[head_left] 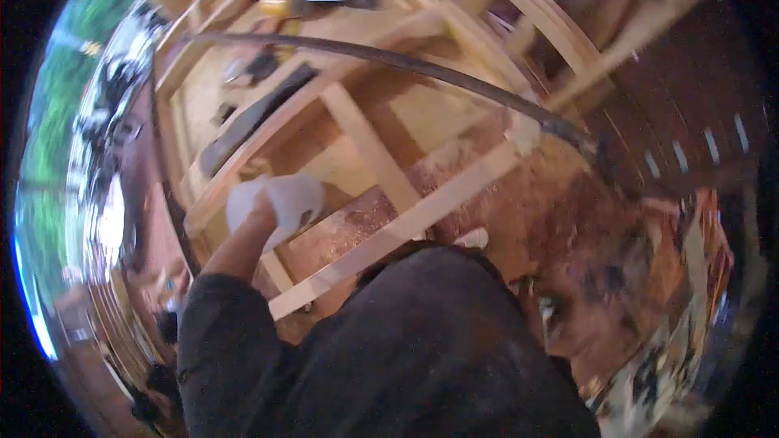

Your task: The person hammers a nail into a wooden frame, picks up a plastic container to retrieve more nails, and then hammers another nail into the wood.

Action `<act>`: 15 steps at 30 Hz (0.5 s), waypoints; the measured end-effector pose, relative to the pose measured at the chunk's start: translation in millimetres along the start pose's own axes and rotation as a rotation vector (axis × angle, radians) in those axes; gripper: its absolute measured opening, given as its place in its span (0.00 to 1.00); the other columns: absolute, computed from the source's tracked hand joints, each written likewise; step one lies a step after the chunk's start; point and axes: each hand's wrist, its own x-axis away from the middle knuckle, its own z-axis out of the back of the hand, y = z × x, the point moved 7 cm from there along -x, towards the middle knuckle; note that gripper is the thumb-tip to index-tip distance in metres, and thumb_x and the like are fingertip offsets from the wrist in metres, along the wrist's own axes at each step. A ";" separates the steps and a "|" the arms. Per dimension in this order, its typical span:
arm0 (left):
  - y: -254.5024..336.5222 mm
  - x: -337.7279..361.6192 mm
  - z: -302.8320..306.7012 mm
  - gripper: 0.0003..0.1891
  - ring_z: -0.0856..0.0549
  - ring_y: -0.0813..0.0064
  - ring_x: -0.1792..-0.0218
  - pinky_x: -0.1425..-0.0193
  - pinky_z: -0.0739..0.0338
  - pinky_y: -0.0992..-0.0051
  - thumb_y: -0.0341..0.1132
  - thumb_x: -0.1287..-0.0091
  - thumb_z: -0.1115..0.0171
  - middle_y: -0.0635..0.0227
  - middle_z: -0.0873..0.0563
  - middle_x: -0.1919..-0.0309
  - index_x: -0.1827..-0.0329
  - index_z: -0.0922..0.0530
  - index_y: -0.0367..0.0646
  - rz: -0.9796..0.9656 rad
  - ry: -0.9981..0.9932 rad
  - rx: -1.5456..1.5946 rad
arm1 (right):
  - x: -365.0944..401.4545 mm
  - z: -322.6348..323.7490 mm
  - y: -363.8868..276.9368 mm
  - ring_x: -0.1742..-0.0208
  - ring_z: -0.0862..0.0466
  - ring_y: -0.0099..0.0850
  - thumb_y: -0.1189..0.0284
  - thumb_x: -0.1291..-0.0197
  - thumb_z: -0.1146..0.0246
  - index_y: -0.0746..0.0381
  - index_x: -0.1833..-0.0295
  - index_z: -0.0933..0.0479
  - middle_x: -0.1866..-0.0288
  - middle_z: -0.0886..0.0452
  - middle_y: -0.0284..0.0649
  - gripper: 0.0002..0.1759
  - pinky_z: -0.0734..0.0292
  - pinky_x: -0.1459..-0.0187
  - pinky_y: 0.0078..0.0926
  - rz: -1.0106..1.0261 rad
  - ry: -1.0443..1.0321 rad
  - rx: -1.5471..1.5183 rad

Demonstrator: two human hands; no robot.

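My left hand (260,212) reaches out from a dark sleeve at the left of my body. Its fingers are closed on a white, rounded container (299,199), which looks like plastic and has a small dark opening or mark on its right side. The container is over the lower left part of a curved wooden frame (365,142); blur hides whether it touches the wood. Most of my left fingers are hidden by the container. My right hand does not show.
A long dark strip (389,58) crosses the frame. A yellow-and-grey tool (312,0) and a long dark grey object (256,120) lie farther off. Reddish ground with shavings (495,203) shows beyond the near beam (398,231). Clutter (649,373) sits lower right.
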 end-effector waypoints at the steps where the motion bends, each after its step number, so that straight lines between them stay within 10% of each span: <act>1: -5.7 10.4 1.6 0.03 0.14 0.66 0.68 0.65 0.21 0.63 0.32 0.50 0.34 0.57 0.12 0.68 0.74 0.16 0.44 0.030 -0.020 -0.012 | 6.1 -6.2 -1.4 0.64 0.23 0.35 0.59 0.37 0.39 0.59 0.46 0.27 0.63 0.25 0.38 0.19 0.25 0.62 0.36 -0.024 0.005 -0.025; 15: -18.5 9.6 46.9 0.06 0.14 0.65 0.70 0.64 0.21 0.63 0.37 0.49 0.33 0.54 0.13 0.70 0.74 0.15 0.44 0.029 -0.143 -0.153 | 78.4 -30.1 51.7 0.68 0.24 0.33 0.59 0.36 0.39 0.59 0.47 0.27 0.67 0.26 0.36 0.18 0.25 0.66 0.34 -0.267 0.093 -0.178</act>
